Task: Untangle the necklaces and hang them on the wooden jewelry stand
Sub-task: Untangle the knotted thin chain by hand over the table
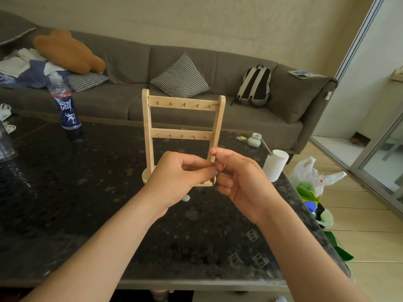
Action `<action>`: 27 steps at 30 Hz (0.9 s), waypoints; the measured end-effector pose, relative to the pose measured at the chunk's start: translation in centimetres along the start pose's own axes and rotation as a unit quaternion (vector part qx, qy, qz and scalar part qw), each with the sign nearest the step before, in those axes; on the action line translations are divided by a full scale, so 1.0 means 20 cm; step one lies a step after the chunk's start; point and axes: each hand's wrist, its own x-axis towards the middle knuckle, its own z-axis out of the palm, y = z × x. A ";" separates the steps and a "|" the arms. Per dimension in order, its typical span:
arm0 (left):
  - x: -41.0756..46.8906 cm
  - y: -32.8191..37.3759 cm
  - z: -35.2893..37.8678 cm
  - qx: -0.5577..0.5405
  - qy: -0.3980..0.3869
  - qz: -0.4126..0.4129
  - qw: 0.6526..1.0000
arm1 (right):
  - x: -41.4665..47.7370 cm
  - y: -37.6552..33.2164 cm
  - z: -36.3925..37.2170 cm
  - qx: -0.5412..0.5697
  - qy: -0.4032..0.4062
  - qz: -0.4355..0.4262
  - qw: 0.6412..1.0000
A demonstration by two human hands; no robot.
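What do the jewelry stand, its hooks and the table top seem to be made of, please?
Jewelry stand: pale unpainted wood with a matte finish and an even light tan on posts and bars.
Hooks: probably brass-coloured metal, given the gold glint, though they are too small to be sure.
Table top: dark speckled stone or a stone-look slab, glossy, with a light sheen.

A: How is the jewelry stand [148, 127] listed?
B: Pale wood, matt, smooth; hooks [184, 104] are entered as brass-coloured metal.
A: And the rest?
B: The table [87, 192] is recorded as glossy, dark, speckled; the sofa [239, 114] as matt grey cloth; the bottle [63, 101] as clear plastic.
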 end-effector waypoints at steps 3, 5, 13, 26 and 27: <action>0.00 0.00 0.01 0.003 0.001 -0.007 1.000 | 0.00 0.01 -0.01 -0.005 0.011 -0.002 1.000; 0.01 0.00 0.01 0.008 0.006 -0.015 1.000 | 0.00 0.01 0.00 -0.010 0.015 0.003 1.000; 0.02 0.00 0.03 0.032 -0.032 -0.045 0.998 | 0.00 0.00 0.01 0.010 -0.007 0.020 1.000; 0.04 -0.02 -0.01 -0.001 -0.059 -0.072 0.996 | 0.01 0.02 0.00 -0.049 0.128 -0.063 0.989; 0.04 -0.02 -0.01 -0.002 -0.063 -0.074 0.995 | 0.00 0.02 0.01 -0.069 0.141 -0.078 0.985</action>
